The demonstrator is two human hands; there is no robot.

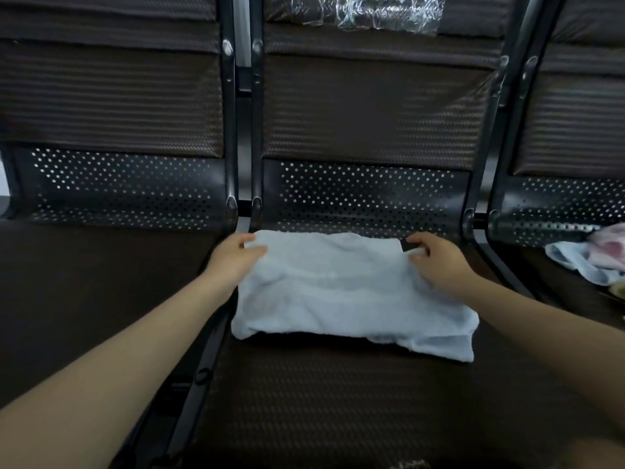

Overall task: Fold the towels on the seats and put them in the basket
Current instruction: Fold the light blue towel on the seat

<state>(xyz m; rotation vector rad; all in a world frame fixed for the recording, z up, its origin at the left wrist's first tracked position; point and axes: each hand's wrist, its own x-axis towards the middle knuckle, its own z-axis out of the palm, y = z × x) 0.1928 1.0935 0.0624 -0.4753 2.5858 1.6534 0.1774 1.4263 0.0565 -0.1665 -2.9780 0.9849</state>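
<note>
Two hands are on the one pale towel (351, 292), which lies spread on the middle seat (338, 401) of a row of dark seats, toward the back of the cushion, close under the perforated metal panel (365, 194). The towel's long axis runs side to side, and it looks already doubled over, with a lower layer peeking out along its near edge, most at the near right corner. The left hand (233, 253) pinches the towel's far left corner between thumb and fingers; the right hand (436, 262) grips the far right corner, fingers curled over the cloth, so both are holding and neither is wide. Each hand sits at its own end of the far edge, about equally close to the towel, with the rest of the cloth lying toward the person. To my eye the next fold turns on that: either the far edge comes toward the near edge, or one end is carried across to the other along the long axis. More towels (588, 255), pale blue and pink, lie bunched to the right of the spread towel, on the neighbouring seat. Crinkled clear plastic (382, 11) rests high on the backrest beyond the towel. No basket is visible from here.
</note>
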